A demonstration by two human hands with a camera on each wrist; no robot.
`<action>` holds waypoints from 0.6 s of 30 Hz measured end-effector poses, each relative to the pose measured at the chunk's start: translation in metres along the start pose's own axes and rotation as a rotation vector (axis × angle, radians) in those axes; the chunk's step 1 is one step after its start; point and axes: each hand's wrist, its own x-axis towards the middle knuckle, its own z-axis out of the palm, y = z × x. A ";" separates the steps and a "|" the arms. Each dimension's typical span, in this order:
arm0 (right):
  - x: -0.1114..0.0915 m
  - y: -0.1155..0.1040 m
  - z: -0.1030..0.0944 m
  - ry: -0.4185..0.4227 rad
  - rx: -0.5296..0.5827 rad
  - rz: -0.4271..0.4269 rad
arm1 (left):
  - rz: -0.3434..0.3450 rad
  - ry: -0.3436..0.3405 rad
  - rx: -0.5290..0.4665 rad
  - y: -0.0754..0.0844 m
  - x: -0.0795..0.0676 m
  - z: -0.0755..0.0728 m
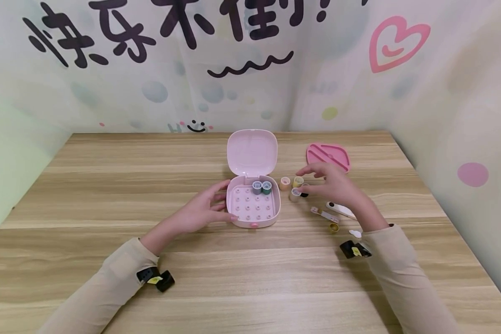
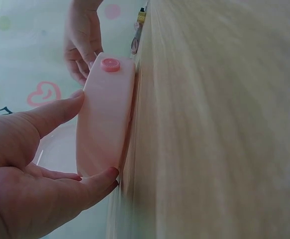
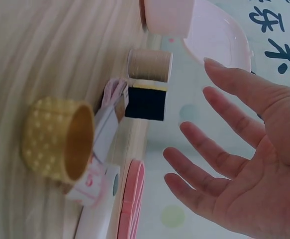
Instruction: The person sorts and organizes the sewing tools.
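A pale pink box point(image 1: 243, 223) stands on the table with its lid point(image 1: 252, 152) raised. Rows of small pegs line its inside, and a grey-blue thread spool point(image 1: 256, 188) and a green thread spool point(image 1: 266, 188) stand at the back. My left hand point(image 1: 202, 211) holds the box by its left side, thumb near the front corner. Over the loose spools to the box's right hovers my right hand point(image 1: 336, 183), fingers spread and nothing in them. Beneath it are a peach spool point(image 1: 285, 184), a yellow spool point(image 1: 298, 181), a beige spool point(image 3: 149, 65) and a black spool point(image 3: 145, 103).
Behind the right hand lies a bright pink divided tray point(image 1: 327, 157). Nearer are a folded pale strip point(image 1: 325, 215), a long white tool point(image 1: 341, 210), a dimpled gold thimble point(image 3: 57, 139) and a small white cloud-shaped piece point(image 1: 355, 234). A printed cloth point(image 1: 250, 102) hangs behind the table.
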 end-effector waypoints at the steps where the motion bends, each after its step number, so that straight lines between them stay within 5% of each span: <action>1: -0.001 0.001 -0.001 0.000 0.000 0.009 | 0.002 0.001 -0.003 0.000 0.000 0.000; 18: -0.008 0.011 -0.001 0.018 0.023 0.072 | -0.001 0.001 -0.006 -0.001 0.001 0.000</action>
